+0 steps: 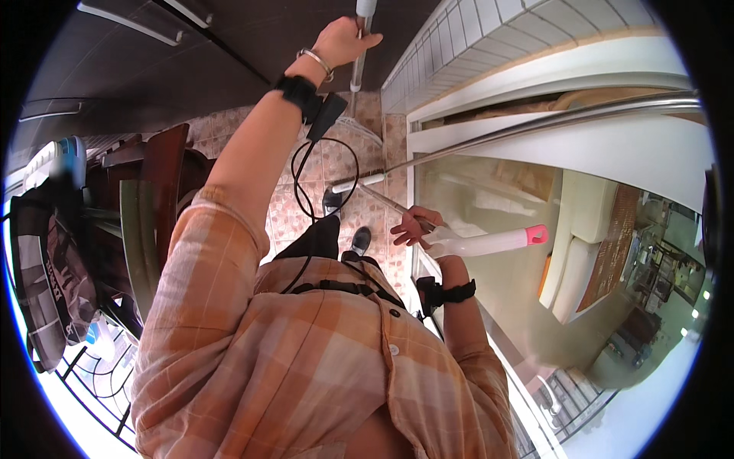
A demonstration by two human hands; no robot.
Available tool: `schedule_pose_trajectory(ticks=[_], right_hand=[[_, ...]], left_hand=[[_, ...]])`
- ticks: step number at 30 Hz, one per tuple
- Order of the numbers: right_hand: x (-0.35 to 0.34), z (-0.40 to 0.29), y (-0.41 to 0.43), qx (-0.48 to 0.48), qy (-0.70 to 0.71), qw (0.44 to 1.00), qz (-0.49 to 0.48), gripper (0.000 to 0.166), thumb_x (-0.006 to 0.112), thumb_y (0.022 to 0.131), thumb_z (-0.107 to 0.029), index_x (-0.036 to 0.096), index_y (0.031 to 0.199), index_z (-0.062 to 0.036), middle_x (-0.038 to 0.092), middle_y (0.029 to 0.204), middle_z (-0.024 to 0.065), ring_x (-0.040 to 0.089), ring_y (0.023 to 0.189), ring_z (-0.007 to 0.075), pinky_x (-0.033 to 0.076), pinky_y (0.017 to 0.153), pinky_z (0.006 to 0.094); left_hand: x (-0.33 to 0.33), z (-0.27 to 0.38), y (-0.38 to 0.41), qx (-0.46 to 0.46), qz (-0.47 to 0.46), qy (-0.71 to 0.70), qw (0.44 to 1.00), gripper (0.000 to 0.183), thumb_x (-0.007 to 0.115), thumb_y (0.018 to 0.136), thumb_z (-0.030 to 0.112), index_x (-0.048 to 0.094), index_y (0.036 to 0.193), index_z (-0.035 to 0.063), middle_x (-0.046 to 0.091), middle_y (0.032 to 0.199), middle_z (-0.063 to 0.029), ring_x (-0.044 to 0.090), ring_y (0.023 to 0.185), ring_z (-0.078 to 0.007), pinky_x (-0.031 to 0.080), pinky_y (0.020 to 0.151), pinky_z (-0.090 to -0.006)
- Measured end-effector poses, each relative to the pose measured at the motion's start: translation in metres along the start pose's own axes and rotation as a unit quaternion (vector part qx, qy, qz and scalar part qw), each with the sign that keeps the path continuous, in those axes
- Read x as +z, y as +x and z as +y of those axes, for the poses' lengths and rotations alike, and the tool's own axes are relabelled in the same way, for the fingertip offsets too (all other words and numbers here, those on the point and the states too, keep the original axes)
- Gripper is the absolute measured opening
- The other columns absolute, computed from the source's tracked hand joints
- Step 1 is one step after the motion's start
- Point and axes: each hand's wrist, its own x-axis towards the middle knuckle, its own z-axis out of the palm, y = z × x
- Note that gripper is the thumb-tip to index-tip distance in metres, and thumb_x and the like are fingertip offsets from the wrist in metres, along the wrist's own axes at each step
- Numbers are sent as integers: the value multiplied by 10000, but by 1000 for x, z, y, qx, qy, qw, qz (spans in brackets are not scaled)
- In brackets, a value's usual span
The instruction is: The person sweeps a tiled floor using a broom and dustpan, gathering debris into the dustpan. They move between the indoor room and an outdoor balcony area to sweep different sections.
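My left hand, with a bangle and a black strapped device at the wrist, is raised at the top of the view. It grips a slim metal pole with white fittings. My right hand is lower, by the window glass, curled around the shaft of a long-handled brush or squeegee; some of its fingers are spread. The tool's white handle ends in a pink hanging loop pointing right. Its white head appears over the floor near my shoe, though I cannot tell whether it touches.
A large window on the right reflects a sofa-like shape. A steel bar crosses before it. Patterned tiles lie under my shoes. At left are wooden boards and a dark bag. A black cable loops from my left wrist.
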Motion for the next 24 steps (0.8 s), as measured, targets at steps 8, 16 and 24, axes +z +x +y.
schedule_pose_trajectory(ticks=[8,16,24], right_hand=[[-10,30,-2,-43,25,999,2,216,576,900,-267,532,873,-58,665,884,186,679,714,244,522,573,283],[-7,34,-23,-37,-49,998,7,251,522,921,-295,513,869,-49,661,883,201,677,696,264,524,578,301],[-13,52,-27,-60,-90,994,10,345,496,921,-397,493,843,-61,666,822,195,668,624,239,495,519,272]], left_hand=[[40,-11,33,-94,81,38,992,538,660,768,204,405,1182,-26,600,980,-244,590,937,-390,496,777,-423],[44,-90,-42,-34,218,72,973,719,731,698,365,468,1213,-63,557,1166,-253,556,1089,-334,465,896,-371],[28,-45,-237,-160,95,-27,982,432,645,750,308,622,1027,-23,633,1030,-195,599,988,-323,466,861,-358]])
